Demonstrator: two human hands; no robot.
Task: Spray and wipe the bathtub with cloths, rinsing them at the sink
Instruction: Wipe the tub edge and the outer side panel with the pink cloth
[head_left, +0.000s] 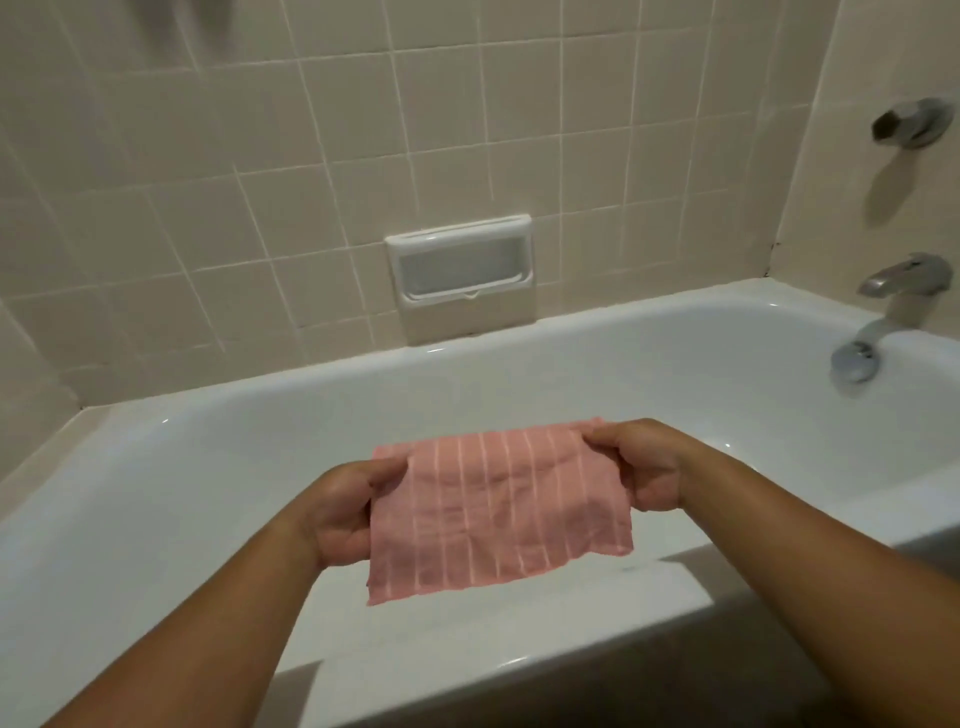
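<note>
1. I have the pink striped cloth (498, 512) spread out in the air over the bathtub (260, 431), toward its near side.
2. Left hand (340, 512) pinches the cloth's left edge, fingers curled on it.
3. Right hand (647, 470) is clamped on the top right corner.
4. Spout (901, 280) sits over the bathtub's right end; soap dish (462, 270) is in the wall above its far rim.

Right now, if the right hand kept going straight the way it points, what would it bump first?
Probably the bathtub, its far inner wall, past the pink cloth that the right hand pinches; depth is unclear.
</note>
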